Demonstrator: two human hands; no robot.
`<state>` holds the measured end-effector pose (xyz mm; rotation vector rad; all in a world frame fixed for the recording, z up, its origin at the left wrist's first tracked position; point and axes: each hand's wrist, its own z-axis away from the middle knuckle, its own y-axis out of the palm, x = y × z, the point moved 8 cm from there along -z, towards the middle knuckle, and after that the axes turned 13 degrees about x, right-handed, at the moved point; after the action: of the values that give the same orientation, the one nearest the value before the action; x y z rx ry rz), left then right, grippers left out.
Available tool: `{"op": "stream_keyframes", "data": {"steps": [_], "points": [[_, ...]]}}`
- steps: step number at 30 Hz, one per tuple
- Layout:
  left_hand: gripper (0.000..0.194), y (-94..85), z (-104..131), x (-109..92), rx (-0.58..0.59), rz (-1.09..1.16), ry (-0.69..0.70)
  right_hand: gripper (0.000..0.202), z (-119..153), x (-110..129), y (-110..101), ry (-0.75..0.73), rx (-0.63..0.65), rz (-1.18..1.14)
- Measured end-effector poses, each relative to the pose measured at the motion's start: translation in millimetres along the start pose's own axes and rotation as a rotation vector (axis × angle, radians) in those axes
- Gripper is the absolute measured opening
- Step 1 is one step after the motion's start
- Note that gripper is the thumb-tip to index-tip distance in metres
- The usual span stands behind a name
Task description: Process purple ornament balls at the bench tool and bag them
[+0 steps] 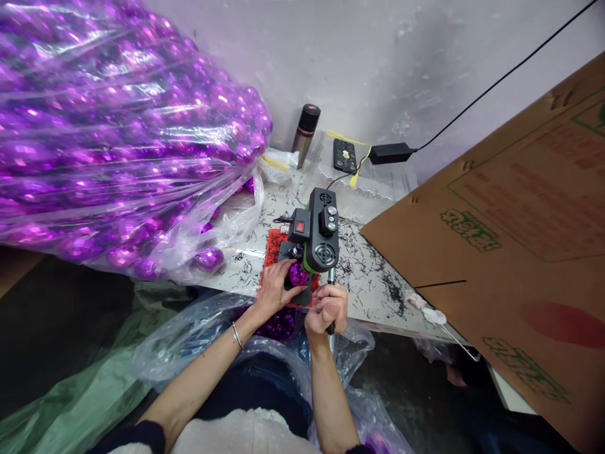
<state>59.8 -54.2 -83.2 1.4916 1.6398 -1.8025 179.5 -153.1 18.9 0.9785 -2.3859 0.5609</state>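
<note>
A small black machine (324, 230) with round vents and a red switch stands on a red mat (273, 248) at the table's front edge. My left hand (275, 287) has its thumb and fingers round a shiny purple ball (297, 274), just below the machine's head. My right hand (327, 308) is closed around the black handle (331, 327) of a lever at the machine's right side. Below the table edge, more purple balls (278, 325) lie in a clear plastic bag.
A huge clear bag of purple balls (142, 139) fills the left. Behind the machine are a dark bottle (306, 129), a phone (345, 156) and a power adapter (391, 153). A large cardboard box (520, 189) stands right. Black scraps litter the white table (359, 277).
</note>
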Motion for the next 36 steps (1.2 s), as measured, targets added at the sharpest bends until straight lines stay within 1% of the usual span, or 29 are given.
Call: {"op": "stream_keyframes", "data": {"steps": [9,15,21,26,30,36], "points": [[0.061,0.5,-1.2,0.1,0.012,0.001,-0.009,0.041,1.0,-2.3,0.4,-0.027,0.024,-0.004],[0.061,-0.5,-1.4,-1.4,0.011,0.019,-0.001,0.043,-1.1,-1.6,0.6,-0.031,0.018,0.026],[0.06,0.8,-2.1,-0.1,0.011,0.018,0.003,0.044,-2.1,-0.7,1.6,-0.057,0.016,0.007],[0.059,0.7,-2.6,0.8,0.01,0.022,0.005,0.044,0.7,-4.3,2.3,-0.029,0.005,-0.026],[0.059,0.8,-2.7,0.2,0.007,-0.015,0.027,0.044,2.2,-7.2,3.9,-0.009,0.027,-0.04],[0.06,2.2,-2.5,-0.5,-0.015,-0.105,0.067,0.042,2.6,-8.1,3.5,-0.035,0.013,-0.015]]}}
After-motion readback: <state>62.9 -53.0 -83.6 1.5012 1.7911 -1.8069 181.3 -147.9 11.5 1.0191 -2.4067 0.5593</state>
